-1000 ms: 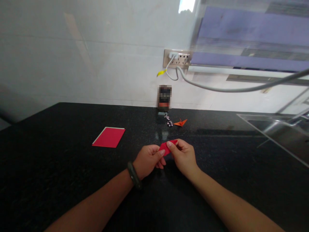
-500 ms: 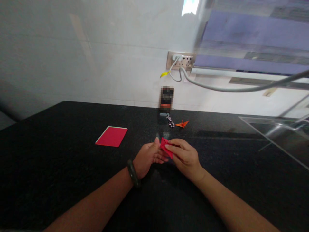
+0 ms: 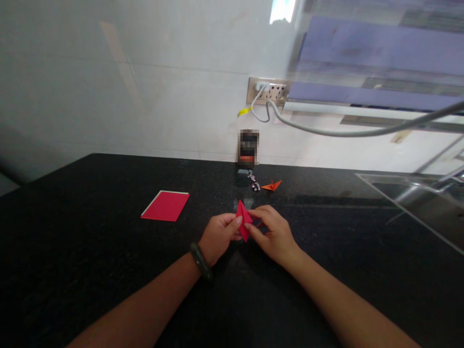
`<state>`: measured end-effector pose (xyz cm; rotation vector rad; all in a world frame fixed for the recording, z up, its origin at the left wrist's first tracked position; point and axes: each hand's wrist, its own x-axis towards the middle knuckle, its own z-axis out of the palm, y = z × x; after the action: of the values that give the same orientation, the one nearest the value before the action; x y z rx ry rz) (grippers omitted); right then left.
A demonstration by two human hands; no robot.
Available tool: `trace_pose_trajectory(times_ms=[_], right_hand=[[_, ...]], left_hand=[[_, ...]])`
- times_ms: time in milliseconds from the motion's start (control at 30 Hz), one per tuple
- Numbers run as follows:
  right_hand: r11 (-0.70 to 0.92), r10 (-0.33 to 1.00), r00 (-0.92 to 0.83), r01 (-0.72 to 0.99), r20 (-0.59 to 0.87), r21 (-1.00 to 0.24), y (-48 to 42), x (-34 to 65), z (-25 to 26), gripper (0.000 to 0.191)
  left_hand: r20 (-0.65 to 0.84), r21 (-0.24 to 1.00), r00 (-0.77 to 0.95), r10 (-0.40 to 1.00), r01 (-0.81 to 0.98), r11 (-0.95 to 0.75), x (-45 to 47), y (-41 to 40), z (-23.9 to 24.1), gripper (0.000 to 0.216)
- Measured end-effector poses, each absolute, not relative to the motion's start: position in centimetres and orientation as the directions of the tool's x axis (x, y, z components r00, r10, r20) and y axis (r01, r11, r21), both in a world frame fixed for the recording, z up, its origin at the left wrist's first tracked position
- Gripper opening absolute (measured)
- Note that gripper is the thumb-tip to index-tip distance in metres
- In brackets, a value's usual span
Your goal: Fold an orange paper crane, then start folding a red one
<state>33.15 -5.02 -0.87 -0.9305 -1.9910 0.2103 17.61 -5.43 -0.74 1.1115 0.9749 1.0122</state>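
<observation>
A folded red origami paper (image 3: 243, 218), shaped like a narrow diamond with a crease down its middle, is held above the dark counter. My left hand (image 3: 222, 235) pinches its left side, thumb on the front and fingers behind. On the right edge, my right hand (image 3: 274, 233) grips the paper between its thumb and fingertips. A dark bangle (image 3: 201, 261) circles my left wrist. Beyond my hands lies an orange paper crane (image 3: 272, 185). To the left rests a stack of red square paper (image 3: 166, 206) with a pale sheet edge showing.
A phone-like device (image 3: 248, 149), blurred out, leans on the wall with a patterned strap (image 3: 253, 181) before it. A grey cable (image 3: 326, 131) runs from near the wall socket (image 3: 267, 91). At the right is a metal sink (image 3: 416, 198) set in the black counter (image 3: 90, 251).
The folded paper has turned more upright, its point now facing away. My left hand, open beside it before, now pinches it. My right hand has shifted its hold to the right edge.
</observation>
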Motion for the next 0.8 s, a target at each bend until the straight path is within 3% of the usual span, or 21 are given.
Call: trace_pose_trajectory(times_ms=[233,333,467,633,733,800], right_hand=[[0.657,0.725,-0.271,0.546,0.633,-0.520,-5.2,33.0,-0.9,0.018],[0.574,0.800,-0.196,0.525,0.567,-0.628,-5.3,32.9,-0.6,0.017],[0.362,0.928,-0.078,0.425,0.365,-0.829,-5.1,32.7,-0.6,0.021],[0.270,0.963,-0.102,0.291,0.251,-0.918,-4.8,32.6,-1.2,0.026],[0.287,0.958,-0.083,0.297,0.274,-0.911,-4.7,32.7,-1.6,0.021],[0.361,0.926,-0.041,0.382,0.375,-0.850,-4.6,32.8,-1.7,0.014]], left_hand=[[-0.016,0.995,0.253,0.967,-0.096,0.042,17.7,-5.5,-0.7,0.024],[-0.024,0.997,0.238,0.971,-0.067,0.041,17.7,-5.5,-0.6,0.021],[-0.026,0.999,0.257,0.966,-0.024,0.033,17.7,-5.5,-0.5,0.019],[-0.028,0.998,0.278,0.960,-0.046,0.042,17.6,-5.5,-0.7,0.029],[-0.047,0.991,0.293,0.955,-0.106,0.082,17.7,-5.5,-0.9,0.034],[-0.062,0.988,0.295,0.953,-0.120,0.101,17.7,-5.6,-0.9,0.036]])
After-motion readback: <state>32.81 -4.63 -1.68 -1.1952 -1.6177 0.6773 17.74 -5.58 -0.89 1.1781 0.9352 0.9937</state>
